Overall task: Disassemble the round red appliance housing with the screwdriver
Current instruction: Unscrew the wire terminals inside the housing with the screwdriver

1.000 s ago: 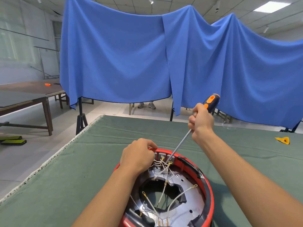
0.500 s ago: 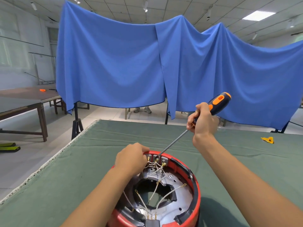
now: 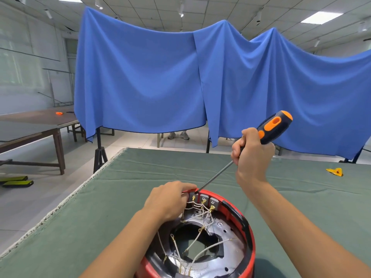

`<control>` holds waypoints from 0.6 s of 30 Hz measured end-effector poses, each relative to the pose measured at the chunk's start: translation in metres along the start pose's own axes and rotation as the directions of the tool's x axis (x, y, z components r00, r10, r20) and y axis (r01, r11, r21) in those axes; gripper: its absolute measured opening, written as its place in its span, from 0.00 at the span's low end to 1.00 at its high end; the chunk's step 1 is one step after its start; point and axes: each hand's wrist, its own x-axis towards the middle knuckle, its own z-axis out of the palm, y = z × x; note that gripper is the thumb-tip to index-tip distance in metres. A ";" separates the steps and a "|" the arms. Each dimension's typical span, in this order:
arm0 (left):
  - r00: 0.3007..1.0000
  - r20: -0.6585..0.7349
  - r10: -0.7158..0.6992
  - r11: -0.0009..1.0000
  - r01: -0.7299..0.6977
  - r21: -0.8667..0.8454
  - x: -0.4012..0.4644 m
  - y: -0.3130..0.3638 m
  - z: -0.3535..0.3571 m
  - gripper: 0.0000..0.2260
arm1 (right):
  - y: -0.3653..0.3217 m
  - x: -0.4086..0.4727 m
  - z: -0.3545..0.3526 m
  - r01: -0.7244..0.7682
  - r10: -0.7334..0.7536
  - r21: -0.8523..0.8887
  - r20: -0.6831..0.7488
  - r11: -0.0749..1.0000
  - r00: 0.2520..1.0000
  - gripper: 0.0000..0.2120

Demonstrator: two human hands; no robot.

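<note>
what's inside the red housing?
Inside the round red plastic housing: a silver metal plate with a central opening, white wires with brass terminals, and grey terminal blocks at the far rim. The left hand covers the far-left part.

A green felt-covered table (image 3: pixel 120 197) fills the near ground, with a small yellow object (image 3: pixel 334 171) lying far right on it. Behind hangs a blue cloth (image 3: pixel 180 81). A brown table (image 3: pixel 38 125) stands far left, carrying a small orange item (image 3: pixel 59 113).
</note>
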 end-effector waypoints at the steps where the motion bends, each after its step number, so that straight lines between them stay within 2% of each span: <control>1: 1.000 -0.001 -0.002 1.000 0.002 -0.012 0.001 0.000 0.000 0.19 | 0.000 -0.001 0.000 0.009 -0.009 -0.007 0.010 1.000 1.000 0.12; 8: 0.998 -0.058 -0.037 0.999 0.037 -0.007 0.002 0.001 0.004 0.15 | -0.001 -0.006 0.003 0.040 -0.039 -0.021 0.035 0.999 0.999 0.13; 13: 0.995 -0.080 -0.052 0.999 0.052 -0.011 0.003 0.001 0.004 0.16 | -0.004 -0.016 0.012 0.121 -0.107 -0.116 0.115 0.986 0.988 0.13; 18: 0.994 -0.091 -0.060 0.998 0.059 -0.009 0.004 0.000 0.003 0.14 | -0.005 -0.012 0.037 0.096 -0.063 -0.179 0.184 0.979 0.981 0.12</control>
